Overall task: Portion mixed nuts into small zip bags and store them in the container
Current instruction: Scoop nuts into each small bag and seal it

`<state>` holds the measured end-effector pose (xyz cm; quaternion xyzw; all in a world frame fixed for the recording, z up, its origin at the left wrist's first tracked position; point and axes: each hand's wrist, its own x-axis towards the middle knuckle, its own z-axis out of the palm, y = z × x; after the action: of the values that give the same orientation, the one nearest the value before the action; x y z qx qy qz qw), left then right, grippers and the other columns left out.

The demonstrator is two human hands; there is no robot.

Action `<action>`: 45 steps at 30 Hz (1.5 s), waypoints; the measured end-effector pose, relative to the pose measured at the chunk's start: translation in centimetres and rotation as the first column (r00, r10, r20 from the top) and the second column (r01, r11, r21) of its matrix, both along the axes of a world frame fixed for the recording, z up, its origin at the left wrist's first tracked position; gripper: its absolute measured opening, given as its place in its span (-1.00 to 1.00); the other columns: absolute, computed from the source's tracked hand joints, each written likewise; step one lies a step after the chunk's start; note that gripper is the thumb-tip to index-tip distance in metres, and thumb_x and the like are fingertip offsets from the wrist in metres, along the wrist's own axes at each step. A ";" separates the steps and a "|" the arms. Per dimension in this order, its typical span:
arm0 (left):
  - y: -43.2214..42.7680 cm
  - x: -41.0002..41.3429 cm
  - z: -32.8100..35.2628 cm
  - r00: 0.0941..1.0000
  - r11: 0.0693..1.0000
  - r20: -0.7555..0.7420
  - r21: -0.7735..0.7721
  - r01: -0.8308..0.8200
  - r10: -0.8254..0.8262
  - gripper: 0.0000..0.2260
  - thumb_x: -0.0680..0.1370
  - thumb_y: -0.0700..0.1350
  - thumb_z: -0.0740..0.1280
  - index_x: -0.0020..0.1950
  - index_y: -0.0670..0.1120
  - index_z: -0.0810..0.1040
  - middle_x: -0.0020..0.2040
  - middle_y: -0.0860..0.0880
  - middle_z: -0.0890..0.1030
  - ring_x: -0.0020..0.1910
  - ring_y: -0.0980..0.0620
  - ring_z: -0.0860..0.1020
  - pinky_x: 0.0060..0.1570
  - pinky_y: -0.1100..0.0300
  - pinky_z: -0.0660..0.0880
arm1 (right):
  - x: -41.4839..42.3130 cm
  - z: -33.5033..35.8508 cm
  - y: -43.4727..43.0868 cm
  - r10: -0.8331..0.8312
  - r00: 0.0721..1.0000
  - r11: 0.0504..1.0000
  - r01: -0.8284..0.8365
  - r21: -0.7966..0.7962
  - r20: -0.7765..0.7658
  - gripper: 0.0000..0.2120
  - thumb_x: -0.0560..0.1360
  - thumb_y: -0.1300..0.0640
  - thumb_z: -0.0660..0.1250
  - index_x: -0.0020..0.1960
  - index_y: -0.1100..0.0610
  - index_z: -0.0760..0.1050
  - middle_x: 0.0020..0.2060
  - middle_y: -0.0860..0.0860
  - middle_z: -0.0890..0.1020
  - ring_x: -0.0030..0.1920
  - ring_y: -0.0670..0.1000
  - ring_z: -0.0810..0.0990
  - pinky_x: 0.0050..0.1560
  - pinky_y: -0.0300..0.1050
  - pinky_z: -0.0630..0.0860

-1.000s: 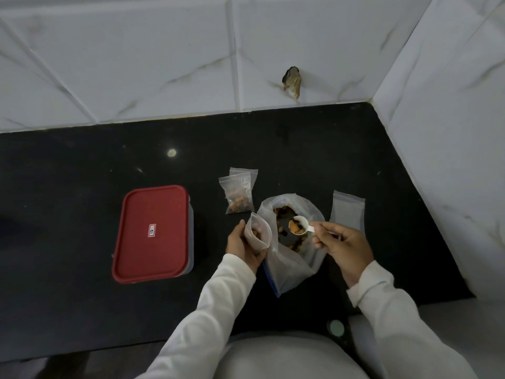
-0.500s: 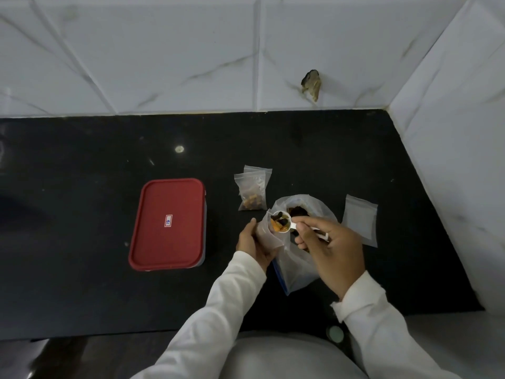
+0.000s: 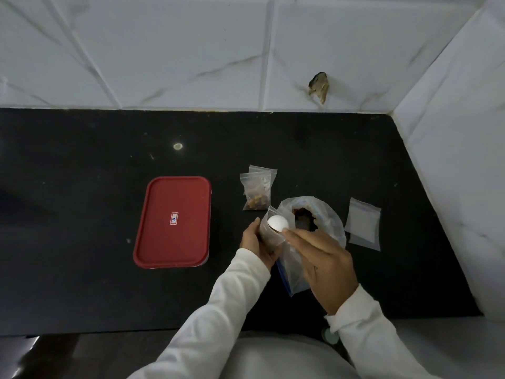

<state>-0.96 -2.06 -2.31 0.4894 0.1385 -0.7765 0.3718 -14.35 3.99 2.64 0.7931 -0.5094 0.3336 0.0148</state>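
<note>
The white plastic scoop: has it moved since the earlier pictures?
Yes. The white plastic scoop has gone left, from above the large clear nut bag to the mouth of the small zip bag in the left hand.

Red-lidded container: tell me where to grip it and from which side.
Grip the container across its two long sides, from above. It lies flat and closed on the counter, both long sides are open to reach, and the shorter span probably suits one hand best.

You see a red lid (image 3: 172,242) and a black counter (image 3: 82,187). Your scoop (image 3: 278,222) is white, and the white wall tiles (image 3: 164,50) carry grey veins.
</note>
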 end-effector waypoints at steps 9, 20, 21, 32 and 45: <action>-0.3 0.2 0.1 1.000 1.000 0.020 0.011 0.006 -0.006 -0.64 0.56 0.06 0.32 0.28 -0.09 0.57 0.08 -0.17 0.65 -0.01 -0.15 0.63 -0.39 0.13 0.59 | 0.0 0.7 0.2 -0.240 0.862 0.953 0.122 0.276 0.446 -0.83 0.56 0.24 0.32 0.07 0.24 0.65 -0.15 0.02 0.69 -0.17 -0.10 0.68 -0.14 -0.23 0.61; -0.4 -0.1 0.3 0.997 0.999 0.072 -0.007 0.033 -0.032 -0.69 0.58 0.05 0.29 0.27 -0.07 0.55 0.13 -0.19 0.62 0.10 -0.17 0.59 -0.08 -0.01 0.58 | -5.6 -2.3 -1.3 -0.611 0.770 0.604 0.301 0.738 0.185 -0.83 0.54 0.15 0.36 0.11 0.05 0.63 0.00 -0.07 0.67 0.00 -0.17 0.59 -0.02 -0.36 0.47; -0.4 -0.2 0.3 0.997 0.999 0.076 -0.009 0.031 -0.030 -0.68 0.58 0.05 0.29 0.28 -0.07 0.54 0.14 -0.19 0.62 0.10 -0.17 0.59 -0.11 -0.01 0.58 | -5.6 -2.7 -1.4 -0.600 0.780 0.608 0.302 0.734 0.176 -0.83 0.53 0.14 0.36 0.10 0.05 0.64 -0.01 -0.07 0.68 0.01 -0.13 0.60 0.04 -0.26 0.52; -0.2 -0.3 1.2 0.994 0.999 0.101 -0.014 -0.049 0.051 -0.68 0.59 0.05 0.28 0.26 -0.08 0.56 0.11 -0.18 0.64 0.06 -0.15 0.62 -0.22 0.02 0.57 | -4.3 -1.5 -1.2 -0.451 0.890 0.819 0.379 0.430 0.074 -0.71 0.54 -0.03 0.30 0.19 0.07 0.57 0.01 -0.04 0.64 0.07 -0.06 0.56 0.07 -0.19 0.49; -0.1 -0.6 2.3 0.958 0.962 0.118 -0.117 -0.246 0.260 -0.70 0.61 0.08 0.25 0.19 -0.09 0.57 0.05 -0.22 0.67 -0.02 -0.18 0.66 -0.21 0.01 0.60 | -0.1 1.3 -3.9 -0.111 0.949 0.916 -0.018 0.401 0.296 -0.89 0.53 0.08 0.37 -0.02 0.10 0.62 -0.16 -0.06 0.67 -0.17 -0.16 0.61 -0.09 -0.15 0.61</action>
<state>-1.60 -2.17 -0.04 0.4986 0.1354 -0.6944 0.5008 -14.41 0.07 3.92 0.7041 -0.5813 0.3435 -0.2198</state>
